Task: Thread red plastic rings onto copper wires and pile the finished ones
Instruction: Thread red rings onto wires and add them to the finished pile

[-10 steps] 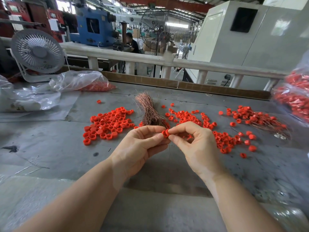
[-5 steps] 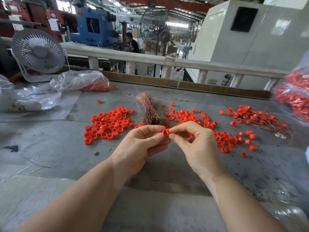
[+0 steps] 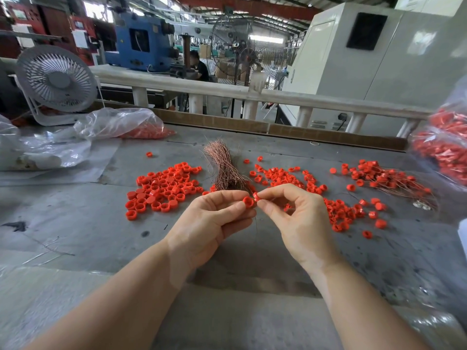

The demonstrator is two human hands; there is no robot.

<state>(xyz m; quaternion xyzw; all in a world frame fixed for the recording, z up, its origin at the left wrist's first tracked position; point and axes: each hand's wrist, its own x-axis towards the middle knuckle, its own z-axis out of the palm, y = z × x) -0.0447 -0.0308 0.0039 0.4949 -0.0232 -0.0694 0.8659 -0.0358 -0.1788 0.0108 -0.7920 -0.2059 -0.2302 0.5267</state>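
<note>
Above a grey workbench (image 3: 75,223), the left hand (image 3: 212,221) pinches a red ring (image 3: 248,201); the right hand (image 3: 298,221) pinches a second ring (image 3: 256,196). Clear bags (image 3: 118,122) of red parts (image 3: 149,132) flank loose copper wires (image 3: 222,168).

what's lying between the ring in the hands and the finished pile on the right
Loose red rings lie scattered on the table between the held ring and the finished pile. They lie flat, so carrying it over them looks unobstructed.
</note>
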